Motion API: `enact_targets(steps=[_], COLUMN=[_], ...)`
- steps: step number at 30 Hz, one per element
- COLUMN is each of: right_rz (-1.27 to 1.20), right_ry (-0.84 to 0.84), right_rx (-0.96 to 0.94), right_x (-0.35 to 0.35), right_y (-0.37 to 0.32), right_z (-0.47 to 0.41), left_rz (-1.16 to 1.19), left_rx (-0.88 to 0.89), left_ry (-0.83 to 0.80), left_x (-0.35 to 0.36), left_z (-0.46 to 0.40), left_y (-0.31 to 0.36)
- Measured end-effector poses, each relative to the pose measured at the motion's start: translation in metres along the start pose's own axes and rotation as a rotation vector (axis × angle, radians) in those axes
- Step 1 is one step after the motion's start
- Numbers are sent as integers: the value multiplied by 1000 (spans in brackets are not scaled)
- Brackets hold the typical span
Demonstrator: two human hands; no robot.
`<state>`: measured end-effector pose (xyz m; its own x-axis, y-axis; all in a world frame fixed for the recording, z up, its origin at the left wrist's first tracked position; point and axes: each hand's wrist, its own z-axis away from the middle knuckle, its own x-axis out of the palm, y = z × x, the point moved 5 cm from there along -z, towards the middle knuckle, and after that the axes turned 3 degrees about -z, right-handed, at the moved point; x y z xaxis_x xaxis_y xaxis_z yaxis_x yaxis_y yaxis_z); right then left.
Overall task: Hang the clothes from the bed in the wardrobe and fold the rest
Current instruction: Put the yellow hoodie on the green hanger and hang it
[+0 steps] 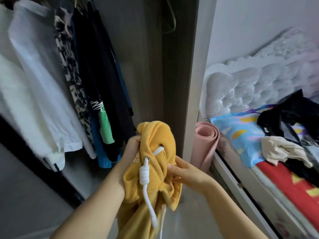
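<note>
Two hands grip a bunched yellow hoodie (pixel 156 159) before the wardrobe (pixel 143 66) — left hand (pixel 132 149) clutching, right hand (pixel 185 171) apparently pinching fabric.

Both forearms were bare up to the frame's lower edge, no sleeve, watch or bracelet showing, and the left hand (pixel 132 149) and right hand (pixel 187 171) carried no rings or gloves.
</note>
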<state>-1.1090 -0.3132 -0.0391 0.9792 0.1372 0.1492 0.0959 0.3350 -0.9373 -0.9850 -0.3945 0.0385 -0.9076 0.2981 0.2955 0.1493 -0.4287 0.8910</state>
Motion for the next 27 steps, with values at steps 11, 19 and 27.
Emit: enact_targets(steps=[11, 19, 27], right_rz=[530, 330, 766], right_ry=[314, 585, 685], right_rx=[-146, -412, -433], right_x=[12, -3, -8], right_y=[-25, -79, -128], right_z=[1, 22, 34], left_rz=[-94, -745, -893], left_rx=[124, 312, 207], left_ry=[-101, 262, 40], left_x=[-15, -36, -21], left_z=[9, -6, -31], left_y=[41, 56, -27])
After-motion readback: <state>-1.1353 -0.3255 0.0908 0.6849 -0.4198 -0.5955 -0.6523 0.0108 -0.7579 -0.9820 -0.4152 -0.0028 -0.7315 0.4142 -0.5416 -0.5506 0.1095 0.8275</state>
